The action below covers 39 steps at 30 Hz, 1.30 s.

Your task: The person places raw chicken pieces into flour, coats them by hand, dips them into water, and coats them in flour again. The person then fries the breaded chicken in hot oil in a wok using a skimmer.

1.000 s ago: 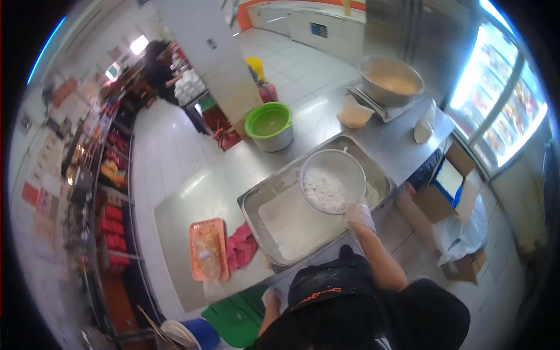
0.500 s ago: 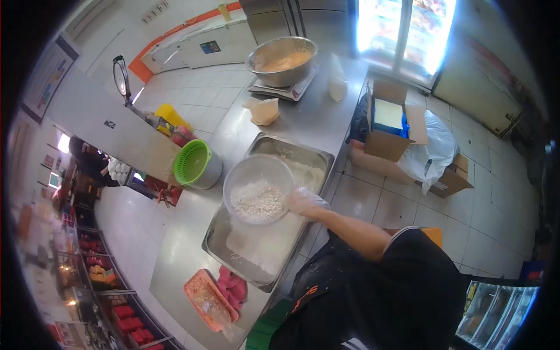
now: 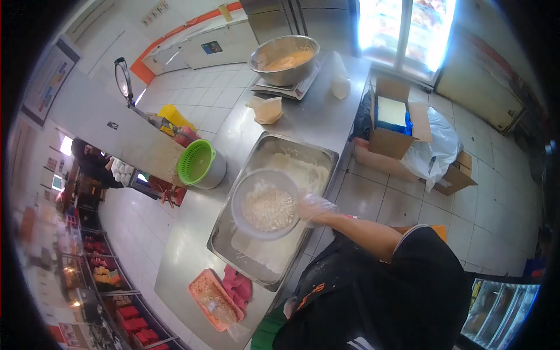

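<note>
My right hand [image 3: 317,209], in a clear plastic glove, grips the near rim of a round translucent plastic bowl [image 3: 238,204]. Lumpy white flour [image 3: 269,208] lies in the bowl; whether its base has holes I cannot tell. Beneath it is a long steel tray [image 3: 217,244] with more flour [image 3: 259,256] spread over its bottom. Only a small pale part of what looks like my left hand [image 3: 288,307] shows beside my dark shirt, below the tray's near corner. Its fingers are hidden.
A steel bowl of orange-tinted mix [image 3: 286,61] stands on a scale [image 3: 299,89] at the table's far end, near a tan bag [image 3: 266,111]. A green basket [image 3: 196,163] sits in a pail left. A pink tray [image 3: 210,297] and red cloth [image 3: 238,286] lie nearby; cartons [image 3: 389,143] stand right.
The bowl has shifted slightly right and down in view with my right hand, and the flour inside has moved. The whole scene has shifted a little too. A pale bit of my left hand now shows.
</note>
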Available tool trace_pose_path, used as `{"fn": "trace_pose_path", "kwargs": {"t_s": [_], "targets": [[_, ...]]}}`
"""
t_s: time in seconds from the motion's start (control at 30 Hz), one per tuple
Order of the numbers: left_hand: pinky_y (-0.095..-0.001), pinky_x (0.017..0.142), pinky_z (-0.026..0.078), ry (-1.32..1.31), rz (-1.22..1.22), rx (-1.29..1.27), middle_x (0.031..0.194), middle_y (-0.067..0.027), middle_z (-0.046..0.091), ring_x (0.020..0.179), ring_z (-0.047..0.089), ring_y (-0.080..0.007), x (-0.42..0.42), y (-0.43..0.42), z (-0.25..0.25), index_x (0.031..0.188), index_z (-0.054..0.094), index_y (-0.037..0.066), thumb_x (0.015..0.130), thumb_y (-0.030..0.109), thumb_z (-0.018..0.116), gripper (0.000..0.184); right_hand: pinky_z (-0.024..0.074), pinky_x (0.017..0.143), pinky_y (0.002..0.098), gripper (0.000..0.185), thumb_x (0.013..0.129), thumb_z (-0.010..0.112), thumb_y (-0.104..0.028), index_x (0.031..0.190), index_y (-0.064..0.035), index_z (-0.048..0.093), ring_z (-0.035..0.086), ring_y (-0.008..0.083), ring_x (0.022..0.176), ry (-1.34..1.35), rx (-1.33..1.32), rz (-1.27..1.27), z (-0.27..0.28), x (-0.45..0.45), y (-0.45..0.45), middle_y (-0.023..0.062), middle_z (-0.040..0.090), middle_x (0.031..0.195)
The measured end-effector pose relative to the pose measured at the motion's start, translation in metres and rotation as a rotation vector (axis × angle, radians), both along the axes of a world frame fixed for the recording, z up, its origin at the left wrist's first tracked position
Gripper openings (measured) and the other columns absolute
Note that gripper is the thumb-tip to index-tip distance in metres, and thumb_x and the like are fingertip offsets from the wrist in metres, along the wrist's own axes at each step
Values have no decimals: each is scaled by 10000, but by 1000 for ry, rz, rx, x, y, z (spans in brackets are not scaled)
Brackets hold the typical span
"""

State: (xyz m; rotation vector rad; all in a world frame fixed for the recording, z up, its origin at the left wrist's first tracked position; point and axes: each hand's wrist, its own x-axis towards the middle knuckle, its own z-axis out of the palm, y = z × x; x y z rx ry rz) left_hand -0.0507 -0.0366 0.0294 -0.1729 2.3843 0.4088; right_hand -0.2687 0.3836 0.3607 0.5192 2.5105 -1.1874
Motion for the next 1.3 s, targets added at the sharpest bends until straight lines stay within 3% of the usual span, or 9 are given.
{"fn": "trace_pose_path", "kwargs": {"t_s": [0.07, 0.13, 0.33, 0.43, 0.67, 0.77, 1.07, 1.13, 1.3], "targets": [[-434, 776, 547, -5, 18, 13, 903, -129, 734, 900, 699, -323, 6, 0, 0, 908, 750, 118, 826, 321, 684, 229, 515, 904, 484, 508, 938, 423, -187, 1338, 127, 426, 649, 421, 1101, 23, -17, 104, -6, -2, -2, 303, 677, 1059], [-435, 778, 547, -6, 37, 19, 905, -130, 734, 903, 699, -325, 12, 3, 1, 909, 751, 119, 826, 323, 684, 230, 524, 910, 466, 449, 923, 442, -188, 1269, 79, 542, 665, 423, 1055, 28, -45, -297, -17, -9, -19, 275, 681, 1085], [-437, 781, 548, -15, 60, 32, 911, -133, 733, 911, 699, -331, 23, -3, 5, 912, 751, 122, 826, 328, 683, 234, 532, 910, 464, 375, 910, 458, -184, 1067, 87, 664, 671, 433, 1034, 14, 50, 47, 5, -6, -5, 303, 668, 1093], [-438, 783, 549, -15, 82, 41, 915, -135, 733, 916, 699, -333, 29, 0, 4, 913, 752, 124, 826, 331, 682, 235, 526, 924, 469, 413, 915, 448, -188, 1155, 102, 619, 665, 434, 1042, -30, 227, 184, -8, -10, -28, 320, 660, 1089], [-441, 788, 550, -20, 118, 57, 922, -138, 733, 925, 698, -340, 38, 0, 6, 917, 753, 128, 825, 338, 681, 240, 479, 971, 514, 506, 978, 424, -282, 1313, 97, 453, 614, 489, 1103, -22, 58, 130, -62, -23, -22, 379, 604, 1156], [-442, 790, 550, -18, 108, 60, 925, -140, 733, 930, 698, -343, 37, -7, 3, 918, 753, 129, 825, 341, 681, 242, 470, 983, 514, 509, 982, 400, -287, 1317, 94, 439, 620, 487, 1091, 120, 62, 69, -11, -4, -33, 369, 618, 1135], [-445, 796, 551, -37, 69, 129, 935, -144, 733, 942, 697, -351, 24, -21, -1, 922, 754, 134, 825, 349, 680, 247, 522, 885, 499, 409, 925, 464, -239, 1025, 106, 657, 658, 467, 1010, 131, 45, -20, -5, -6, -34, 362, 642, 1072], [-446, 797, 552, -21, 59, 154, 937, -145, 733, 945, 697, -353, 22, -21, -1, 923, 754, 135, 825, 351, 680, 249, 537, 855, 488, 376, 913, 482, -221, 933, 87, 697, 673, 457, 977, 154, 170, 249, -20, -18, -21, 363, 644, 1057], [-455, 799, 553, 107, 102, -68, 969, -122, 737, 959, 692, -355, 40, -17, -31, 930, 758, 162, 842, 349, 652, 233, 520, 898, 496, 346, 916, 484, -200, 1018, 61, 686, 668, 445, 994, 100, 123, 61, -25, -13, -31, 322, 661, 1074]]}}
